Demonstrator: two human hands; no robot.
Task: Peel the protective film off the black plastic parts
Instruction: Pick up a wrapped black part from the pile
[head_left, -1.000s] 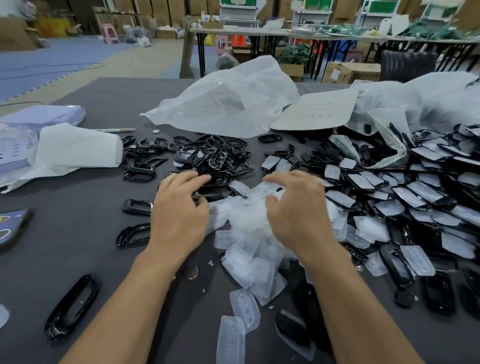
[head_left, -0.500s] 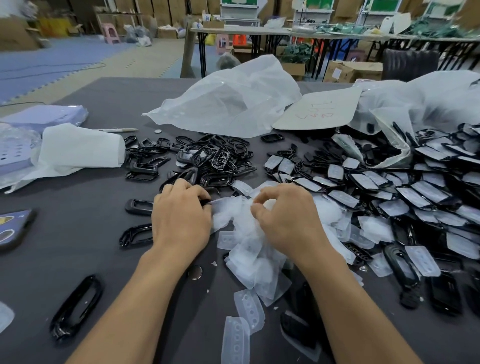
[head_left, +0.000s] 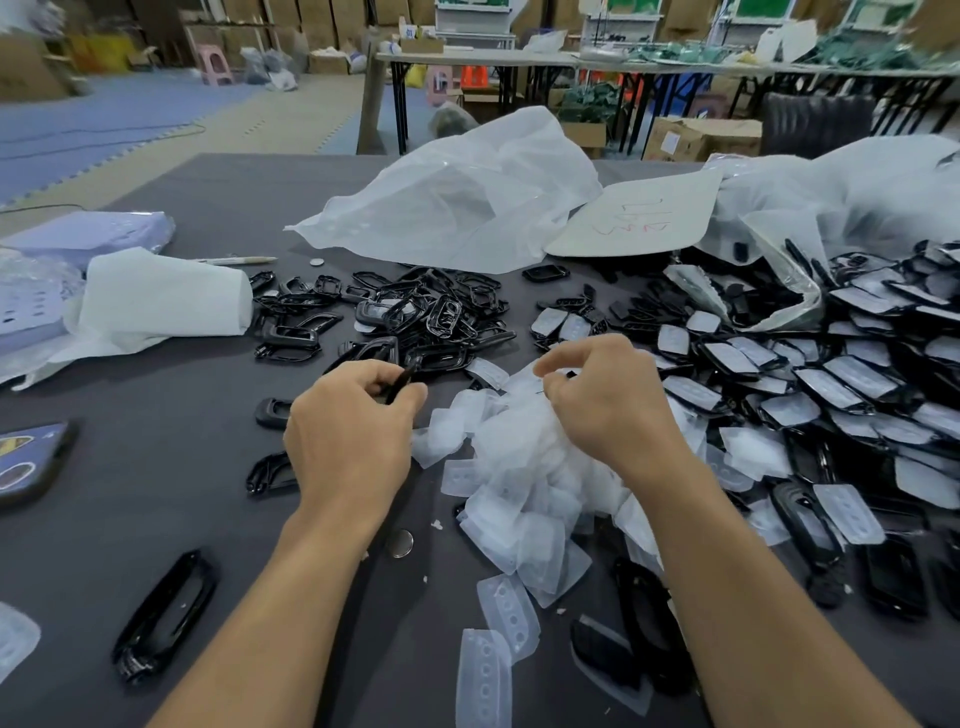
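head view, looking down at a dark grey table (head_left: 156, 493) covered in stuff. the left hand (head_left: 353, 431) has its fingers curled and is pinching a thin black part (head_left: 399, 385) between thumb and fingertips, seen edge-on, held just above the table near the front edge of the pile of bare black frames (head_left: 431, 312). the right hand (head_left: 608, 405) is curled up too, thumb and index close together over the heap of peeled film (head_left: 524, 467). there's a tiny dark bit by the fingertips, but honestly i can't tell if it's actually gripping anything.

the two hands are near each other but not touching. the peeled film heap sits between and under them, cloudy translucent pieces spilling toward the near edge. off to the right is a big spread of film-covered parts (head_left: 831, 384), most with the film side up.

other bits: a crumpled clear plastic bag (head_left: 467, 208) behind the frames, a white card (head_left: 639, 218) with red writing beside it, a folded white sheet (head_left: 161, 296) on the left, a single loose frame (head_left: 166, 613) near-left, and a small round disc (head_left: 401, 543) just beside the left wrist.
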